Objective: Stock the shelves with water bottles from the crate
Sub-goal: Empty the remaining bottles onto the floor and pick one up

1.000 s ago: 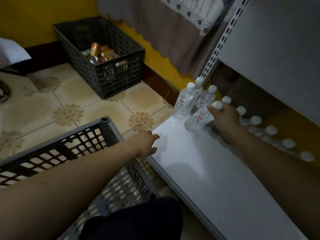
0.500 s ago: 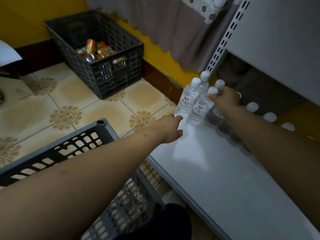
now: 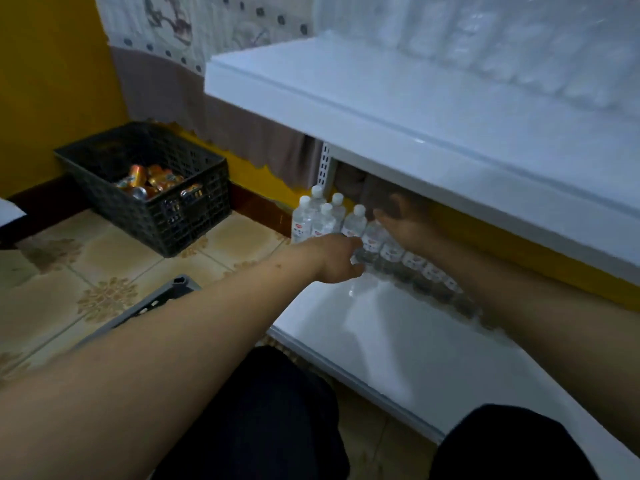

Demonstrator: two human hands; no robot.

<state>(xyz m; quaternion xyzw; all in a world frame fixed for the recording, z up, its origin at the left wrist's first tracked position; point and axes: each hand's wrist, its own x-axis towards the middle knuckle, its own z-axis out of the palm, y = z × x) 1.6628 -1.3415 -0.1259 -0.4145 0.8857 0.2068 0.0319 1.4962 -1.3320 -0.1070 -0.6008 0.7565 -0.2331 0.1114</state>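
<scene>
Both hands have come together at the bottle row on the lower shelf (image 3: pixel 398 341) since a second ago, when the left hand (image 3: pixel 337 258) lay back at the shelf's near edge. Now its fingers curl against the base of a water bottle (image 3: pixel 372 237), while the right hand (image 3: pixel 405 223) cups the bottles from behind; its grip is too blurred to tell. Likely they are squaring up the row. Clear, white-capped, red-labelled bottles stand at the shelf's far left. Only a corner of the crate (image 3: pixel 180 284) shows.
</scene>
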